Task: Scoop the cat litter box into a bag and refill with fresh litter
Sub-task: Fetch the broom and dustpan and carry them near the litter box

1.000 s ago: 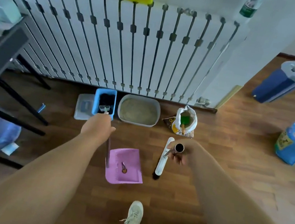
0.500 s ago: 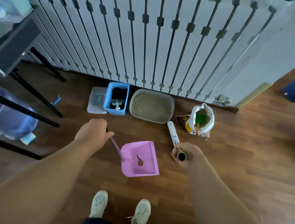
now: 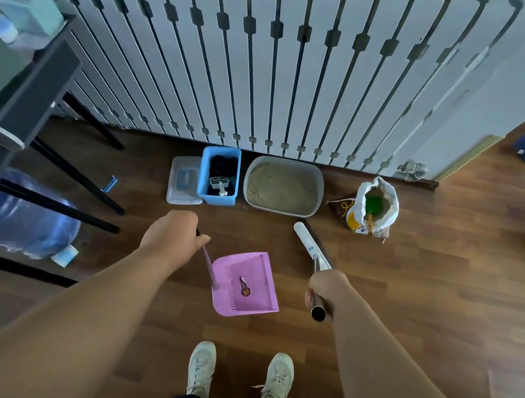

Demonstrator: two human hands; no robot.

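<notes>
Both bare arms reach forward from the lower corners toward mid-frame. The left hand (image 3: 171, 235) is fisted around a thin handle; the right hand (image 3: 326, 287) is closed around a metal tube.

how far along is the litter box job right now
Early. Nothing looks done: the grey litter tray is still full. In hand: the left hand holds the pink plastic dustpan and the right hand a metal-handled broom. Left: scooping with the white slotted scoop in the blue bin, then refilling from the open litter sack.
</notes>
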